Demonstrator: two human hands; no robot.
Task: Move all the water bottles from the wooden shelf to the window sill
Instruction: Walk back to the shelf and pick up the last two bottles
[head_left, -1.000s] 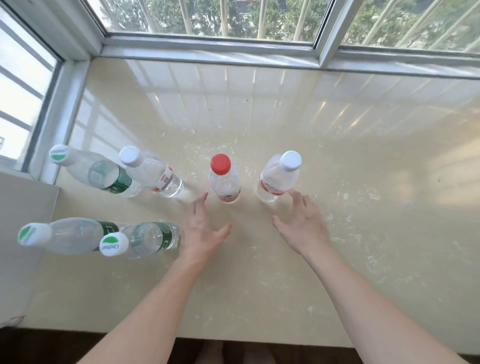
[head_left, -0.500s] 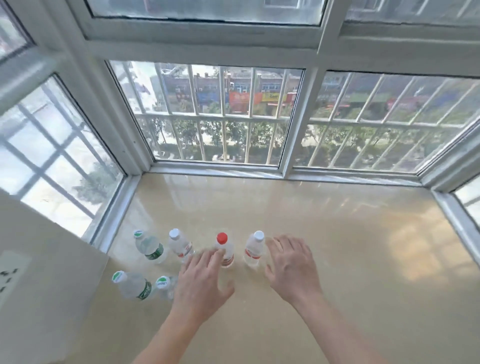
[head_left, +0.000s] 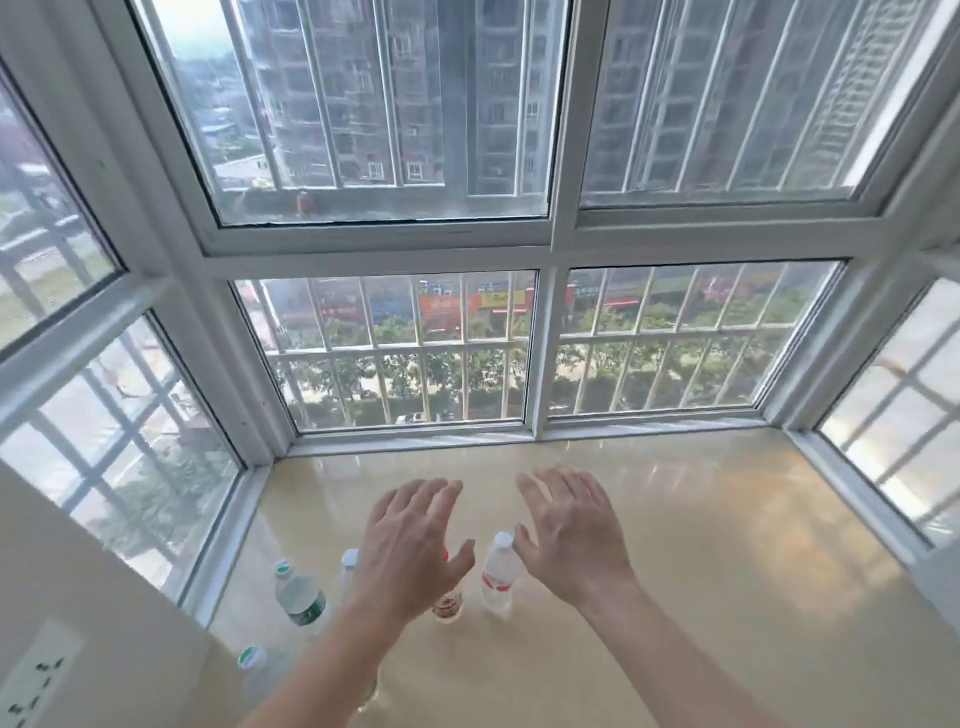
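Note:
Several clear water bottles stand on the beige window sill (head_left: 727, 545). A white-capped bottle with a red label (head_left: 497, 574) stands between my hands. A red-capped bottle (head_left: 448, 605) is mostly hidden behind my left hand (head_left: 410, 545). A green-labelled bottle (head_left: 298, 597) stands further left, and another green-capped bottle (head_left: 253, 659) sits near the left wall. A white-capped bottle (head_left: 347, 566) peeks out beside my left wrist. My right hand (head_left: 571, 535) is raised with spread fingers. Both hands are empty and above the bottles.
White-framed windows (head_left: 540, 353) with bars enclose the sill on three sides. A white wall with a socket (head_left: 41, 675) stands at the lower left. The sill's right half is bare stone.
The view has tilted upward, showing more window and buildings. Both hands have risen from beside the bottles and stay spread and empty. The bottles have not moved.

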